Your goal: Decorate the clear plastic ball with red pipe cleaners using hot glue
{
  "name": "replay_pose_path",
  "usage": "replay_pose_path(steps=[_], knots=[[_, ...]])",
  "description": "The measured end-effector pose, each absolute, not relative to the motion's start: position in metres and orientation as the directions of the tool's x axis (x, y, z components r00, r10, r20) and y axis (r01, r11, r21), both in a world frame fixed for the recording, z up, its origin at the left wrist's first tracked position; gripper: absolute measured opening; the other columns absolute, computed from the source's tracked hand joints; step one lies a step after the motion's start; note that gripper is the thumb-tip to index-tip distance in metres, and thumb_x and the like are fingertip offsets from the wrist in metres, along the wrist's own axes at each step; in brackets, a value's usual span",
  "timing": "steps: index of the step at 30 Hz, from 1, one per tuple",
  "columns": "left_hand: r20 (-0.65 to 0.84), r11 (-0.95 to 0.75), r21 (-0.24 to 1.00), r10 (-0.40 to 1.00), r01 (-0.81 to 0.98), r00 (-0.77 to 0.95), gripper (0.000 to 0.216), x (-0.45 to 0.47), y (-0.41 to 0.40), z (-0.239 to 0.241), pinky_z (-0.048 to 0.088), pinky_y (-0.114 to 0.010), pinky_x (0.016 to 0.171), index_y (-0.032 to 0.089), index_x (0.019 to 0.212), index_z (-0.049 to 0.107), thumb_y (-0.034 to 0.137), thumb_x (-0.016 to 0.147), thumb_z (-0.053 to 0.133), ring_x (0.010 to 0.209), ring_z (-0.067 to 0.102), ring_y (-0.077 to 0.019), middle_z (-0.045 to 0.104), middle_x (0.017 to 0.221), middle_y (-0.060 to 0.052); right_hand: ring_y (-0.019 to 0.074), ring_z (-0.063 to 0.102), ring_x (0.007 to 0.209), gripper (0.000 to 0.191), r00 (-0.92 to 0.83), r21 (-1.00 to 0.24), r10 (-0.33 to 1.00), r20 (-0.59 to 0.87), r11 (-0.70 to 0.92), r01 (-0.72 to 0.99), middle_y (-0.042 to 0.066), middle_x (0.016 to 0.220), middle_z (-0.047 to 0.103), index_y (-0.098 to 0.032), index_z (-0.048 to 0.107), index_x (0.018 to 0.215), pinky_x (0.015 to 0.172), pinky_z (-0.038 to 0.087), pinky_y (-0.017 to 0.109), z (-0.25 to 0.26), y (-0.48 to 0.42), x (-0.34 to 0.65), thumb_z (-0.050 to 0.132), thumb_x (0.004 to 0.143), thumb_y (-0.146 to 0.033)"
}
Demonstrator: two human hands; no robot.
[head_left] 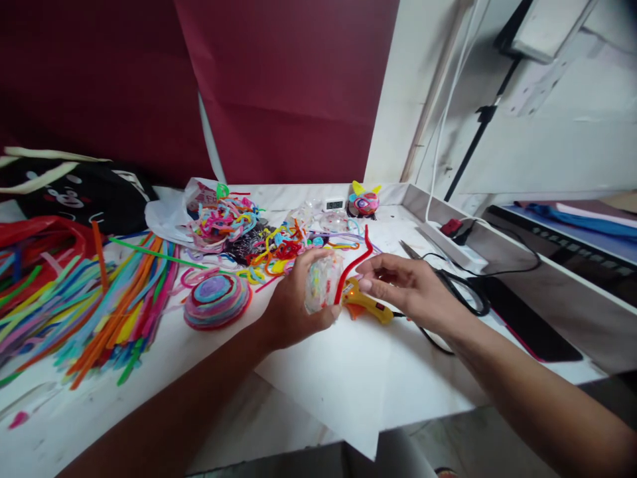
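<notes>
Your left hand (293, 302) is clamped around a clear ball (322, 282) wrapped in pale coloured pipe cleaner, held just above the desk (209, 358). Your right hand (403, 285) pinches a red pipe cleaner (354, 263) that curves up beside the ball, touching its right side. Just right of the ball a yellow glue gun (367, 307) lies on the desk under your right fingers. Left of the ball sits a coiled disc (216, 301); farther left lies a spread of loose pipe cleaners (84, 299). Beyond the ball, more tangled pieces (249, 236).
</notes>
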State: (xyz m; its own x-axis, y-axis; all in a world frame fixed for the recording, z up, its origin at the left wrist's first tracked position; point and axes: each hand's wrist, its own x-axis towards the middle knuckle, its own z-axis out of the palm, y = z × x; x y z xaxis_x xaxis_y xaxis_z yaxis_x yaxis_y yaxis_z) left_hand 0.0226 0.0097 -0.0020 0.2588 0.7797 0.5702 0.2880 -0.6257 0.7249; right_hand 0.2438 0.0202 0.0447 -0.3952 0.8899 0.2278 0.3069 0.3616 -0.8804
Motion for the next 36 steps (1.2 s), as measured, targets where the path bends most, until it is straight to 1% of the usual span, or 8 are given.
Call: replay_pose_path(steps=[2, 4, 6, 10, 13, 17, 23, 36], knots=[[0.554, -0.616, 0.717, 0.788, 0.326, 0.269, 0.079, 0.023, 0.008, -0.002, 0.04, -0.046, 0.105, 0.026, 0.135, 0.039, 0.033, 0.065, 0.076, 0.128, 0.047, -0.0342, 0.047, 0.14, -0.012, 0.0126, 0.054, 0.065, 0.034, -0.392, -0.941, 0.892, 0.227, 0.304, 0.148, 0.001, 0.074, 0.06, -0.017, 0.062, 0.083, 0.059, 0.042, 0.026, 0.053, 0.015, 0.236, 0.074, 0.073, -0.047], [0.551, -0.618, 0.7, 0.786, 0.359, 0.279, 0.079, 0.024, 0.007, -0.002, 0.042, -0.045, 0.104, 0.027, 0.135, 0.039, 0.032, 0.065, 0.075, 0.126, 0.049, -0.0339, 0.048, 0.138, -0.011, 0.01, 0.048, 0.059, 0.036, -0.403, -0.968, 0.891, 0.208, 0.248, 0.049, -0.003, 0.067, 0.054, -0.018, 0.059, 0.075, 0.054, 0.039, 0.024, 0.057, 0.014, 0.23, 0.08, 0.066, -0.046], [0.564, -0.635, 0.674, 0.772, 0.377, 0.293, 0.08, 0.025, 0.006, -0.001, 0.043, -0.045, 0.103, 0.028, 0.136, 0.038, 0.032, 0.065, 0.075, 0.124, 0.051, -0.0337, 0.05, 0.137, -0.011, 0.0097, 0.047, 0.058, 0.038, -0.415, -0.981, 0.894, 0.17, 0.192, 0.012, -0.004, 0.064, 0.052, -0.018, 0.057, 0.07, 0.053, 0.039, 0.023, 0.058, 0.015, 0.226, 0.083, 0.062, -0.045], [0.589, -0.672, 0.613, 0.739, 0.416, 0.327, 0.078, 0.026, 0.004, 0.0, 0.042, -0.047, 0.104, 0.028, 0.136, 0.037, 0.031, 0.067, 0.073, 0.123, 0.051, -0.0336, 0.051, 0.135, -0.011, 0.0133, 0.054, 0.063, 0.036, -0.414, -0.995, 0.905, 0.096, 0.091, -0.033, -0.003, 0.063, 0.056, -0.019, 0.061, 0.071, 0.056, 0.045, 0.025, 0.055, 0.018, 0.222, 0.085, 0.059, -0.044], [0.591, -0.682, 0.596, 0.73, 0.425, 0.344, 0.078, 0.026, 0.004, 0.0, 0.042, -0.047, 0.103, 0.028, 0.136, 0.036, 0.032, 0.067, 0.072, 0.122, 0.052, -0.0331, 0.051, 0.136, -0.011, 0.0124, 0.054, 0.061, 0.035, -0.397, -0.996, 0.914, 0.083, 0.06, -0.07, -0.003, 0.062, 0.057, -0.018, 0.062, 0.069, 0.055, 0.045, 0.024, 0.053, 0.019, 0.221, 0.085, 0.059, -0.042], [0.574, -0.667, 0.619, 0.745, 0.415, 0.341, 0.079, 0.025, 0.005, 0.0, 0.045, -0.046, 0.099, 0.028, 0.137, 0.035, 0.033, 0.067, 0.072, 0.12, 0.053, -0.0332, 0.05, 0.136, -0.011, 0.0101, 0.052, 0.06, 0.033, -0.39, -0.995, 0.916, 0.097, 0.075, -0.07, -0.002, 0.064, 0.059, -0.016, 0.063, 0.068, 0.055, 0.043, 0.022, 0.052, 0.02, 0.222, 0.085, 0.061, -0.04], [0.583, -0.685, 0.596, 0.728, 0.42, 0.361, 0.08, 0.024, 0.005, -0.002, 0.043, -0.046, 0.102, 0.028, 0.139, 0.034, 0.032, 0.068, 0.071, 0.124, 0.05, -0.0332, 0.048, 0.137, -0.011, 0.0095, 0.05, 0.057, 0.035, -0.402, -0.995, 0.91, 0.102, 0.095, -0.039, -0.003, 0.064, 0.058, -0.017, 0.061, 0.068, 0.053, 0.042, 0.022, 0.051, 0.021, 0.224, 0.082, 0.063, -0.044], [0.601, -0.713, 0.519, 0.697, 0.472, 0.391, 0.082, 0.025, 0.002, 0.005, 0.04, -0.05, 0.105, 0.027, 0.139, 0.032, 0.026, 0.065, 0.069, 0.126, 0.048, -0.0343, 0.047, 0.137, -0.013, 0.0066, 0.035, 0.05, 0.045, -0.385, -0.977, 0.912, 0.144, 0.192, 0.09, -0.006, 0.055, 0.045, -0.018, 0.051, 0.062, 0.047, 0.027, 0.022, 0.051, 0.021, 0.222, 0.08, 0.062, -0.052]])
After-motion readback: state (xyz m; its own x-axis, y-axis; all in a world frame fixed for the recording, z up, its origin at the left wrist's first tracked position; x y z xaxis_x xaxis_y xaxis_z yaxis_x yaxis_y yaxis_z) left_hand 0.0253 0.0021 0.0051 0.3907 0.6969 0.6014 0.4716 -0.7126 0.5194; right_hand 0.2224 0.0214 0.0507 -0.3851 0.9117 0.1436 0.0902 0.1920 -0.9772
